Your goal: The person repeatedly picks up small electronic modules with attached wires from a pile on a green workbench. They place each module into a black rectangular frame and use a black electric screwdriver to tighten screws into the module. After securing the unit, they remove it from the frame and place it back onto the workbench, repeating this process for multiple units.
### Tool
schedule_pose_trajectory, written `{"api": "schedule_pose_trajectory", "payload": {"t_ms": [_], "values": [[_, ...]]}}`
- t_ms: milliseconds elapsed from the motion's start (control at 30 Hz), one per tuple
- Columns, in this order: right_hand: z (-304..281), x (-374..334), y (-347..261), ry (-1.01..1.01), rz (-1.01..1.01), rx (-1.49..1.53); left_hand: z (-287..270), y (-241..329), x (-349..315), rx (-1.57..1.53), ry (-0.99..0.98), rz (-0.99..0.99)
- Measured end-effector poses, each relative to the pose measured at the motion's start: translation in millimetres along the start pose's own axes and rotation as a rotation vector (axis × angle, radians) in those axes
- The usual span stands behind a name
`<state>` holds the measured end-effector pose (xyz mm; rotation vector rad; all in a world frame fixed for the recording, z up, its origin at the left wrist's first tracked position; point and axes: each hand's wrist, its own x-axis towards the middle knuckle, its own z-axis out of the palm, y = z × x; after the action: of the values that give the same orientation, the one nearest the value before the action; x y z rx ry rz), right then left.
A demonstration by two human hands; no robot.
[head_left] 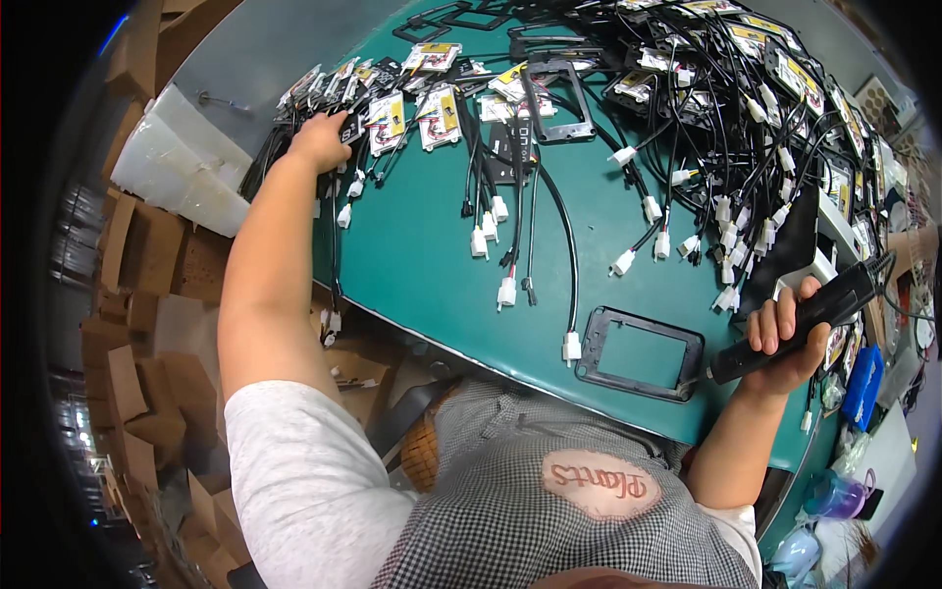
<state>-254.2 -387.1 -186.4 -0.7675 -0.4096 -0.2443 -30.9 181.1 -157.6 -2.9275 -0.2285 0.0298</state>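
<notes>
My right hand (785, 329) is wrapped round a black electric screwdriver (846, 297), held tilted with its tip down to the left. The tip is at or just above the lower right corner of a black rectangular plastic frame (628, 386), which lies flat near the table's front edge. My left arm stretches to the far left, where my left hand (322, 145) pinches the edge of a small black display panel (352, 128). Beside it lie several wired circuit modules (387, 125) with yellow labels. Some of the left fingers are hidden.
On the green table (422, 265), cables with white connectors (506, 292) trail forward. A large heap of wired modules (726, 118) fills the right back. Another black frame (559, 103) lies at the back middle. Cardboard boxes (157, 383) stand left; a blue box (863, 388) lies right.
</notes>
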Motion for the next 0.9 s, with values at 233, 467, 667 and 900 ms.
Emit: {"api": "schedule_pose_trajectory", "payload": {"t_ms": [233, 467, 667, 900], "values": [[5, 0, -4, -0.034, -0.012, 0.017, -124, -42, -54, -0.765, 0.318, 0.252], [10, -3, -16, -0.061, -0.041, 0.075, -190, -4, -167, -1.111, 0.261, 0.764], [11, -8, -33, -0.134, -0.116, 0.094, -119, 156, -201, -1.379, 0.114, 0.987], [18, -24, -61, -0.088, -0.175, -0.063, -32, 281, -247, -1.151, 0.037, 1.183]]}}
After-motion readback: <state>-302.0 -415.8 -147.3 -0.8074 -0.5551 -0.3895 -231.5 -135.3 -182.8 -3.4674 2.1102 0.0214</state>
